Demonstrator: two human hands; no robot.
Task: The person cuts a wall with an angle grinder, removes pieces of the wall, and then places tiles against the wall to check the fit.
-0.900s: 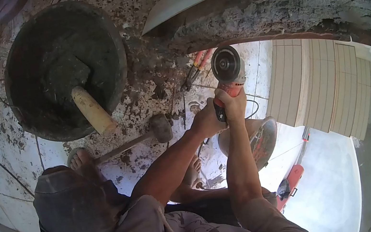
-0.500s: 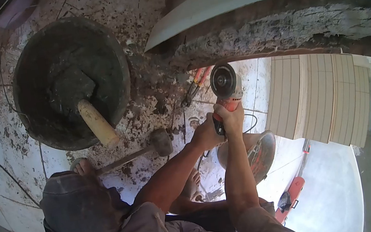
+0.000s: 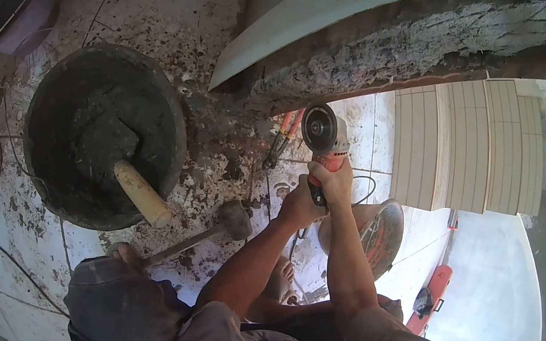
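Note:
An angle grinder with a red body (image 3: 331,162) and a round dark disc (image 3: 320,129) is held in both hands, disc end away from me. My right hand (image 3: 337,182) is wrapped round the red body. Beside it, my left hand (image 3: 300,203) is closed on the grinder's dark rear part, its fingers partly hidden. Red-handled pliers (image 3: 281,142) lie on the floor just left of the disc. A thin dark cable loops out on the right of the hands.
A mortar bucket (image 3: 175,139) holds a wooden-handled tool (image 3: 142,192). Nearby lies a mallet (image 3: 234,220). A curved white piece (image 3: 332,0) rests on the rough ledge (image 3: 410,42). Stacked tiles (image 3: 473,146), a round reddish object (image 3: 384,238) and a red tool (image 3: 438,287) are at right.
The grinder and both hands have shifted slightly left and down in the view, still gripped the same way. The view itself has also moved a little.

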